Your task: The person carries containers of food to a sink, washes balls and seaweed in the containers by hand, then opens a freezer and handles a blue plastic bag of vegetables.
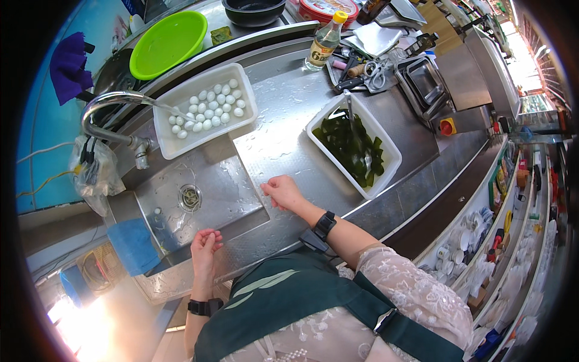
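My left hand point(207, 246) hovers over the front rim of the sink basin point(181, 221), its fingers curled together and nothing seen in them. Loosely closed too, my right hand point(282, 192) is above the steel counter just right of the basin; nothing shows in its grip. Behind the basin, water from the curved faucet point(108, 97) runs into a white plastic tub point(251, 90) holding many small pale eggs point(212, 105). Farther right, a second white tub point(391, 158) contains dark green kelp-like pieces point(350, 145) and a metal utensil point(350, 111).
At the back stand a green basin point(169, 43), a black pan point(253, 13) and a yellow-capped bottle point(323, 45). Scissors point(374, 74) and a black-handled knife point(349, 84) lie on a cluttered tray. A blue cloth point(132, 246) hangs at the left sink edge.
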Motion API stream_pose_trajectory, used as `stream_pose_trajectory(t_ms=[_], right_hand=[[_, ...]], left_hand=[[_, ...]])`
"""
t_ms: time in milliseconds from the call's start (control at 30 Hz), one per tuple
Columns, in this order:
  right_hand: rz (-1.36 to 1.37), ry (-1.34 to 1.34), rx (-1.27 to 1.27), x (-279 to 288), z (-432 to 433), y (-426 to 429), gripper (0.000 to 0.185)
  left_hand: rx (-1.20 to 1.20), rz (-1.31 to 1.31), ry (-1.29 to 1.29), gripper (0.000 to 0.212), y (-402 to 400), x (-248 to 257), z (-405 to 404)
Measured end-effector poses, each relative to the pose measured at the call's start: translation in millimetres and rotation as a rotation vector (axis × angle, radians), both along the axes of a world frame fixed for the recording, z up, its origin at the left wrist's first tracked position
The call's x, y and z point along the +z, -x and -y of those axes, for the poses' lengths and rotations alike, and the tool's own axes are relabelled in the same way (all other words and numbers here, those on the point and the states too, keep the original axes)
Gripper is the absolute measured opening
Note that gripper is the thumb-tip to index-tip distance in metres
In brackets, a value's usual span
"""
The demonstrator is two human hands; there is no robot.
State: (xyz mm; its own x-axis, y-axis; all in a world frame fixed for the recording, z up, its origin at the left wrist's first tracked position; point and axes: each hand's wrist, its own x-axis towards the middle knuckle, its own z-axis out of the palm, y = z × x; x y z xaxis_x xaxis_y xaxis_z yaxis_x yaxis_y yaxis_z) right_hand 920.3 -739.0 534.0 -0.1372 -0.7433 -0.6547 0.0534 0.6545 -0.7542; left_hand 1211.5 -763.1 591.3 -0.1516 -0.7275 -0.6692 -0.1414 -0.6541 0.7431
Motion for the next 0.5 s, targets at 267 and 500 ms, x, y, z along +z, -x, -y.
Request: stream_pose_trajectory(t_ms=[267,500], right_hand=[[-0.570,0.487,-0.165,50.8,-37.6,37.0,0.024],[-1.006,-0.105,-0.915,21.3,-172.9,206.5,0.045]], left_hand=[[0.005,0.008,-0.015,0.013,-3.5,0.0,-4.2],[-0.079,0.040,-0.004,0.012,12.5,-3.4,3.5]])
